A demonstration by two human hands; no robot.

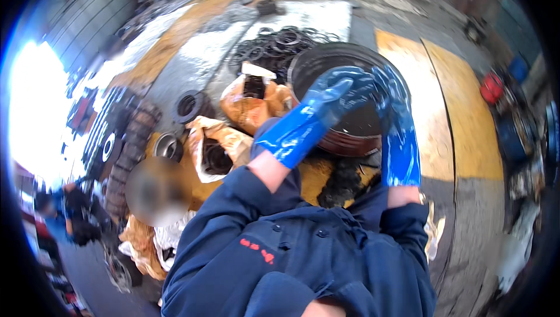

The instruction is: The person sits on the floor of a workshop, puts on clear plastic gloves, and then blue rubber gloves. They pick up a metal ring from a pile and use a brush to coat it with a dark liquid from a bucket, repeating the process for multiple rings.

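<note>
Both my hands wear shiny blue rubber gloves and are raised over a wide dark round tub (pixel 326 60). My left hand (pixel 347 86) reaches in from the left with its fingers curled toward the right one. Close beside it, my right hand (pixel 394 92) bends over at the wrist, fingers pointing down and inward. The fingers of both look closed, and the gloves hide whatever may be between them. Left of the tub stands an open brown paper sack (pixel 248 110) with dark pieces inside. A second torn sack (pixel 224 142) holds dark rings near my left knee.
Behind the tub lies a heap of black rings (pixel 274 46). To the left are a short stack of rings (pixel 192 106), a metal bowl (pixel 168 146) and a long row of dark ribbed parts (pixel 131 148). A red container (pixel 492 88) stands at right; another person (pixel 67 212) is at far left.
</note>
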